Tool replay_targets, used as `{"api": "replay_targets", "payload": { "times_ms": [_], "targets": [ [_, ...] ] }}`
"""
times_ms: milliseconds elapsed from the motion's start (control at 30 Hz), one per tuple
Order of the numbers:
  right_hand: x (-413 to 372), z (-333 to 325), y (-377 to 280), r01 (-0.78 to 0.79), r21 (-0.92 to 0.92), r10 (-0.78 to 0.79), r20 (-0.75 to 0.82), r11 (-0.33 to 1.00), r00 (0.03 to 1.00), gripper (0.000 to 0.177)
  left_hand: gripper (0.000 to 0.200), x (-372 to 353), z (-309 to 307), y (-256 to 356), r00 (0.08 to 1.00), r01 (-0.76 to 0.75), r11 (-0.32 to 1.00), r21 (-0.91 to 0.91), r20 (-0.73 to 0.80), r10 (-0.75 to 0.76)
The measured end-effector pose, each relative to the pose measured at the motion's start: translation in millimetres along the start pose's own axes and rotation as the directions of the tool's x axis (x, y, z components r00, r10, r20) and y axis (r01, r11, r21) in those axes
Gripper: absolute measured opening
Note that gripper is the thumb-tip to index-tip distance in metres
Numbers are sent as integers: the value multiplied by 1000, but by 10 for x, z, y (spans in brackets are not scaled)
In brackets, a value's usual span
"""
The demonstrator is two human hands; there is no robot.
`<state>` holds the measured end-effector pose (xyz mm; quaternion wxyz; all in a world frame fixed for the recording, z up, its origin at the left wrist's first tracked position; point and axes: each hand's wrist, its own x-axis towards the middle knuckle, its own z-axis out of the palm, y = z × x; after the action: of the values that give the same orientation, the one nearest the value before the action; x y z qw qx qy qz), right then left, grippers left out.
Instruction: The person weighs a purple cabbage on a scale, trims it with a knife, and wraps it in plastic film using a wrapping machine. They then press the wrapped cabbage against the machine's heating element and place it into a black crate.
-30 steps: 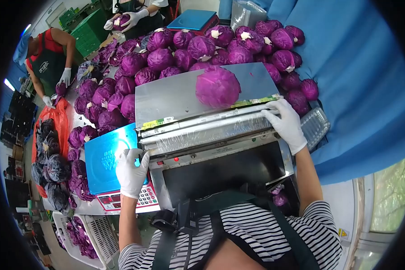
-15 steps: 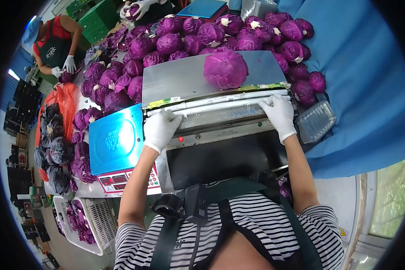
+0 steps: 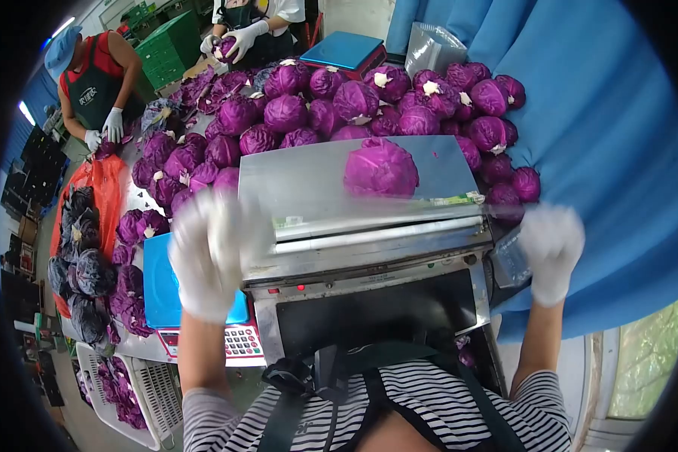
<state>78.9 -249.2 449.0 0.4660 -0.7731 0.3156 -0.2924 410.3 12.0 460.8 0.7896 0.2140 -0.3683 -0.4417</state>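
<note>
Both white-gloved hands are raised and smeared by motion at either side of a film wrapping machine [image 3: 369,279]. My left hand [image 3: 215,256] is above the blue-topped scale, fingers closed. On the other side, my right hand [image 3: 551,252] is closed in a fist, past the machine's right end. A thin, blurred band of clear plastic film [image 3: 316,215] spans between them, its edges hard to make out. Behind it a purple cabbage [image 3: 381,167] rests on the machine's metal top plate [image 3: 286,177]. A red light glows on the machine's front.
Purple cabbages [image 3: 285,113] are heaped behind and left of the machine. A blue-topped scale [image 3: 158,279] stands at left, another scale [image 3: 343,50] at the back. A white crate [image 3: 154,392] holds leaves. Two co-workers [image 3: 102,83] handle cabbages. A blue curtain [image 3: 603,151] hangs at right.
My hands have left the machine's front bar, rising and spreading apart, with film now drawn between them. The view has tilted slightly; the cabbage still rests on the plate.
</note>
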Motion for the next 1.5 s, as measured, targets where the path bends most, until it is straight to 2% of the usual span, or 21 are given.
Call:
{"api": "replay_targets", "payload": {
  "times_ms": [33,67,100,133,167,233,267,300,333,367,433,500,567,700,833,1000,1100,1167,1400,1467,1500],
  "targets": [
    [299,115,-368,59,613,-91,22,788,996,25,30,315,-44,65,999,-41,987,-155,27,46],
    [651,165,-598,58,967,-181,-13,247,983,22,30,746,-58,30,992,-126,992,15,10,126],
    [1109,229,-440,132,949,-424,2,286,906,26,34,1185,-80,1,978,-207,961,186,8,209],
    [1381,459,-380,327,760,-405,-93,561,909,25,39,1508,-349,-115,978,-199,962,186,105,182],
    [1629,666,-240,382,540,-429,-42,750,902,28,37,1779,-944,-502,953,-288,797,531,77,293],
    [1802,1002,301,220,377,-295,156,900,943,31,43,1629,-1060,-823,969,245,840,484,-142,-200],
    [1760,1067,496,349,207,-397,283,914,873,25,44,1483,-869,-897,782,612,740,279,-355,-512],
    [1698,1115,586,329,151,-362,415,932,835,36,49,1304,-1379,-1207,892,284,627,726,40,-450],
    [1529,1151,544,-34,330,-136,479,943,867,42,60,1252,-847,-1125,823,563,767,307,-121,-555],
    [1462,1172,602,-119,450,-139,500,885,855,62,76,1122,-1330,-1414,842,491,807,327,58,-536],
    [1386,1173,528,52,430,-299,532,901,792,100,90,951,-1020,-1163,913,245,786,567,138,-384],
    [1311,1124,483,293,133,-315,573,947,757,128,104,932,-923,-1095,908,-114,483,868,289,-304],
    [1290,1198,682,358,-50,-275,547,932,791,130,112,954,-766,-1069,913,-53,306,951,170,-370],
    [1338,1208,577,417,-165,-280,521,894,806,125,103,994,-790,-1187,920,139,398,907,30,-391],
    [1101,1087,150,178,167,-236,461,970,855,98,75,882,-502,-1070,861,487,637,598,-207,-464],
    [406,982,-367,92,66,-113,608,994,785,82,75,253,330,-459,605,765,456,455,-264,-751],
    [-50,1000,-241,-539,-136,366,863,831,347,77,94,-374,134,-766,290,930,227,290,-195,-937],
    [-288,1108,-70,-610,-234,435,877,757,204,88,93,-738,176,-930,256,967,253,44,-159,-953],
    [-738,1126,647,-620,-168,465,811,766,354,85,72,-1146,45,-862,242,952,257,-164,-104,-965],
    [-731,969,403,-571,-161,455,786,805,420,76,61,-1262,36,-647,488,871,426,245,-338,-804],
    [-759,888,322,-396,-111,371,639,911,674,62,57,-1327,9,-560,620,774,445,451,-395,-679]
  ]
}}
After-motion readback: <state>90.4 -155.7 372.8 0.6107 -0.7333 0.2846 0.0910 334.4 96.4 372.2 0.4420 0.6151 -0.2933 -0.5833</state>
